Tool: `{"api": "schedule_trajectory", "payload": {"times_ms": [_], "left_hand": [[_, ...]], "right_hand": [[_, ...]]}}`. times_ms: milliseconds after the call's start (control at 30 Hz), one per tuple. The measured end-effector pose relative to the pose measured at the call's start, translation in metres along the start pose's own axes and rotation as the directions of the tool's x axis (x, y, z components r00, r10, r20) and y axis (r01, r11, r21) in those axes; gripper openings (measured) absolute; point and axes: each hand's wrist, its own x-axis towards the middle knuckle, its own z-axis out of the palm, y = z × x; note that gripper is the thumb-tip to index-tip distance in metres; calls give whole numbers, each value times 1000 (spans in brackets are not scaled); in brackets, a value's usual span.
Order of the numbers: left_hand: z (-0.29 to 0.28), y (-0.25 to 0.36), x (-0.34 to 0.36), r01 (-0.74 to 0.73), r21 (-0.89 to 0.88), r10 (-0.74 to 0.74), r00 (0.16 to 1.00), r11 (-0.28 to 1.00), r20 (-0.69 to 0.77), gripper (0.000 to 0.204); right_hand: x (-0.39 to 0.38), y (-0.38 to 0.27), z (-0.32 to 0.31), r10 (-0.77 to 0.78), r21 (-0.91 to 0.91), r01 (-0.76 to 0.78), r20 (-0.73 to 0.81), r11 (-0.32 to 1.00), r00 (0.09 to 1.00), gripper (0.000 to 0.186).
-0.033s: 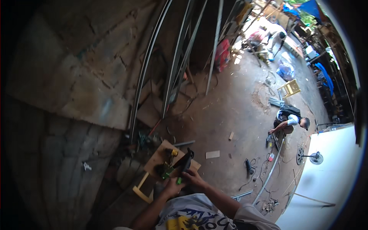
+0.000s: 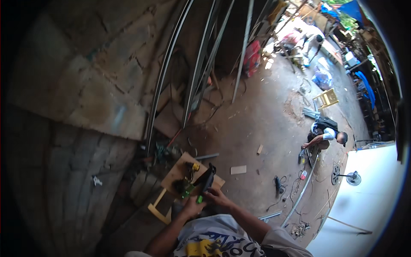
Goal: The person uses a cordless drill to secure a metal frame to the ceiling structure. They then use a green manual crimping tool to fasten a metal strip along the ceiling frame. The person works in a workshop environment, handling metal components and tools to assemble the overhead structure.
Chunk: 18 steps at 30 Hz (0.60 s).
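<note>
A small pale wooden stool [image 2: 173,175] stands on the dirt floor just in front of me. On its top lies a black power tool [image 2: 206,179] with a green piece at its near end, beside a green gadget [image 2: 184,187] and a small yellow item [image 2: 195,166]. My right hand [image 2: 219,198] grips the near end of the black tool. My left hand [image 2: 192,208] rests curled at the stool's near edge, next to the green piece; whether it holds anything is too small to tell.
Long metal bars [image 2: 201,64] lean on the block wall [image 2: 85,98] behind the stool. Wood offcuts [image 2: 238,169] and cables [image 2: 278,185] litter the floor. Another person [image 2: 327,135] crouches at right over a long metal strip. A standing fan [image 2: 347,176] and a yellow stool [image 2: 327,97] are farther off.
</note>
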Motion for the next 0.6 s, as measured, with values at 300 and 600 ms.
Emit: {"api": "schedule_trajectory", "payload": {"times_ms": [300,600], "left_hand": [[-31,-50,8,128,-411,-252,931,902,-265,11],[-73,-104,51,174,-560,-433,821,810,-371,19]], "right_hand": [[66,127,-165,-144,-589,0,-198,808,969,44],[37,277,-327,105,-324,-334,-560,885,822,50]]}}
